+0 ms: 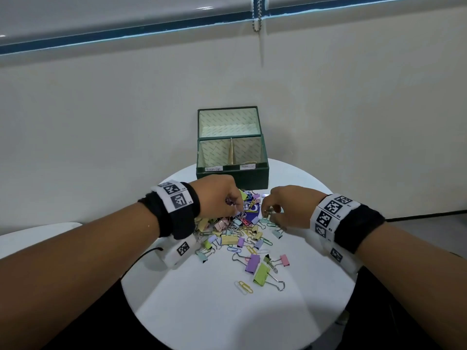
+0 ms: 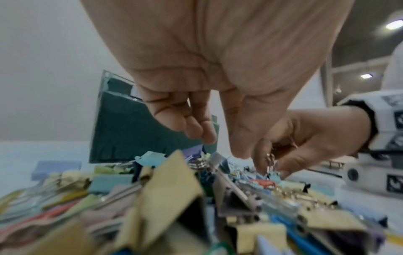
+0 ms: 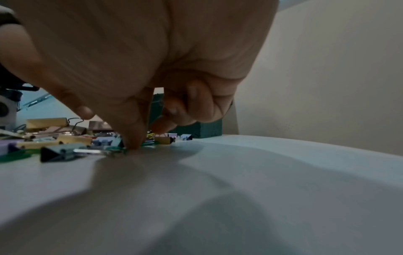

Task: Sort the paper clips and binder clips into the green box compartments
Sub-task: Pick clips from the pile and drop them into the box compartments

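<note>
The green box (image 1: 232,176) stands open at the table's far edge, with two labelled compartments behind its front wall. A pile of pastel binder clips and paper clips (image 1: 242,233) lies in front of it. My left hand (image 1: 236,209) hovers over the pile's far left part. Its fingers (image 2: 193,126) hang loosely curled and the left wrist view shows nothing between them and the thumb. My right hand (image 1: 267,214) is at the pile's right edge and pinches the wire handles of a small light blue binder clip (image 2: 273,176). Its fingertip (image 3: 135,144) touches the tabletop.
The round white table (image 1: 227,311) carries scattered clips toward me, among them a lime binder clip (image 1: 261,274), a purple one (image 1: 252,263) and a pale paper clip (image 1: 243,287). The box lid leans on the wall behind. A second white surface (image 1: 32,238) sits left.
</note>
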`<state>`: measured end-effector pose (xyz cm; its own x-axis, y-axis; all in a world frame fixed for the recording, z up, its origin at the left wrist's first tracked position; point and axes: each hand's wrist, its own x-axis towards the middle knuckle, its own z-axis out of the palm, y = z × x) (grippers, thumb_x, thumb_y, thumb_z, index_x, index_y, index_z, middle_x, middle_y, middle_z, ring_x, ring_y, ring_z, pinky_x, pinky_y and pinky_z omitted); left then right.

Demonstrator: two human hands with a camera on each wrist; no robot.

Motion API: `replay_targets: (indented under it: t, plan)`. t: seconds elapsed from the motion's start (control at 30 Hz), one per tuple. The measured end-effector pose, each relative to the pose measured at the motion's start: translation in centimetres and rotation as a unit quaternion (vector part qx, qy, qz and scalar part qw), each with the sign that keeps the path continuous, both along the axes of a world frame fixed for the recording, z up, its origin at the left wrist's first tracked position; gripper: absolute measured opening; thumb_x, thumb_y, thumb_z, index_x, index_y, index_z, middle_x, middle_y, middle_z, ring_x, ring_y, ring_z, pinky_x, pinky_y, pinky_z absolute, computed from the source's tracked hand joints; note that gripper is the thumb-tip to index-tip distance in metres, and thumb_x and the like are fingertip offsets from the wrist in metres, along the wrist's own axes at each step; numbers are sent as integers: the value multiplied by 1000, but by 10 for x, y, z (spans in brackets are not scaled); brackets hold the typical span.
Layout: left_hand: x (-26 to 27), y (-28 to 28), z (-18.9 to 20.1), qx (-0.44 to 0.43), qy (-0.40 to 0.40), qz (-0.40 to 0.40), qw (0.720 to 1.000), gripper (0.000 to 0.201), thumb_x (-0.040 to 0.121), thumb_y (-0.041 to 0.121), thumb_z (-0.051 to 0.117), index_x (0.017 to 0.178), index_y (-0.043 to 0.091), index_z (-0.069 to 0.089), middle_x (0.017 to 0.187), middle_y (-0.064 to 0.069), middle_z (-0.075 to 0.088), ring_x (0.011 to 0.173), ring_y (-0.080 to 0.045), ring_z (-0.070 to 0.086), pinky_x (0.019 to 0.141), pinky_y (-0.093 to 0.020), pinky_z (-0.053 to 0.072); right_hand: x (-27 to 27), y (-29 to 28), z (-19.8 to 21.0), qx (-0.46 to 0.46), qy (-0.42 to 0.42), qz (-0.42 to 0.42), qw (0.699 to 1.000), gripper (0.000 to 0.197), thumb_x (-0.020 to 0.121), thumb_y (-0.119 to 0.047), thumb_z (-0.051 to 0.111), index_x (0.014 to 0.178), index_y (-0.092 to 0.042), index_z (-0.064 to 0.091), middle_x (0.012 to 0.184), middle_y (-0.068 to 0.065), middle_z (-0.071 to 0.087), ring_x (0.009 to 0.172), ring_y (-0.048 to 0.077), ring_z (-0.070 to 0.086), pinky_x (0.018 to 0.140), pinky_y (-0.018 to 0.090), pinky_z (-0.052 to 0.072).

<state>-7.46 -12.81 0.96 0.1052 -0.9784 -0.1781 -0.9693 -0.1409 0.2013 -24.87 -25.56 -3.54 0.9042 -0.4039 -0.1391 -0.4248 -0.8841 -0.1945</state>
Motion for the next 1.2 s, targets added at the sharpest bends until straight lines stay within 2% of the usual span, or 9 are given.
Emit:
replay_targets:
  t: [0.17, 0.33, 0.43, 0.57, 0.7, 0.83, 0.97, 1.07, 1.2]
  plan:
    - [-18, -6, -8, 27, -122, -75, 989, 22, 91, 39, 66, 111, 42, 72, 108, 12, 46, 102, -9, 45, 81, -29, 45, 1, 1, -2, -2, 11, -23, 1000, 14, 92, -21, 50, 85, -21, 62, 87, -5, 67, 83, 18, 63, 76, 33, 55]
    - [-23, -10, -10, 25, -172, -119, 978, 15, 91, 36, 63, 102, 38, 74, 110, 9, 46, 104, -14, 43, 84, -35, 48, -2, 1, -3, 5, -57, -52, 997, 10, 90, -22, 46, 82, -27, 45, 75, -3, 62, 73, 22, 59, 72, 39, 54]
    - [-15, -10, -9, 14, -150, -98, 984, 9, 89, 32, 62, 88, 30, 71, 105, 7, 48, 97, -14, 47, 82, -33, 48, 0, -2, -3, 20, -43, -62, 997, 13, 88, -18, 45, 80, -28, 43, 72, -5, 60, 71, 21, 57, 73, 40, 54]
    - [2, -5, -6, -9, -40, -50, 998, 11, 89, 23, 65, 79, 21, 69, 97, 5, 57, 81, -8, 56, 73, -23, 47, -1, 0, -2, 24, 0, -51, 998, 14, 85, -28, 50, 73, -22, 54, 72, -8, 60, 71, 16, 56, 74, 36, 54]
    - [6, -3, -5, -6, -25, -67, 997, 12, 89, 32, 70, 98, 37, 76, 102, 13, 52, 90, -3, 50, 79, -22, 44, -1, 2, -1, 22, 13, -43, 999, 16, 81, -41, 67, 78, -26, 65, 74, -10, 63, 75, 12, 62, 75, 34, 57]
    - [-10, -12, -11, -1, -142, -144, 979, 22, 90, 40, 67, 111, 43, 72, 109, 13, 45, 103, -10, 41, 84, -29, 44, 0, 3, -3, 8, 0, -38, 999, 11, 83, -33, 59, 77, -25, 63, 71, -10, 61, 72, 15, 61, 71, 33, 57]
    - [-18, -19, -20, -14, -210, -191, 959, 17, 90, 39, 63, 101, 35, 75, 110, 7, 52, 103, -18, 45, 86, -37, 47, -1, 3, -4, -1, 0, -39, 999, 9, 76, -28, 53, 76, -23, 60, 72, -7, 63, 72, 17, 62, 70, 35, 59]
    - [-10, -19, -16, -15, -131, -139, 981, 11, 87, 35, 65, 85, 30, 74, 101, 10, 55, 95, -12, 51, 82, -35, 50, -1, 1, -3, -6, -22, -40, 999, 8, 79, -29, 51, 78, -23, 56, 73, -6, 63, 73, 17, 60, 69, 31, 55]
    - [9, -14, -2, -2, 134, 0, 991, 9, 90, 27, 69, 83, 22, 70, 77, 11, 72, 71, -3, 66, 76, -26, 55, -2, -1, -2, -2, -32, -35, 999, 11, 84, -29, 47, 80, -23, 54, 74, -5, 62, 74, 17, 59, 70, 31, 52]
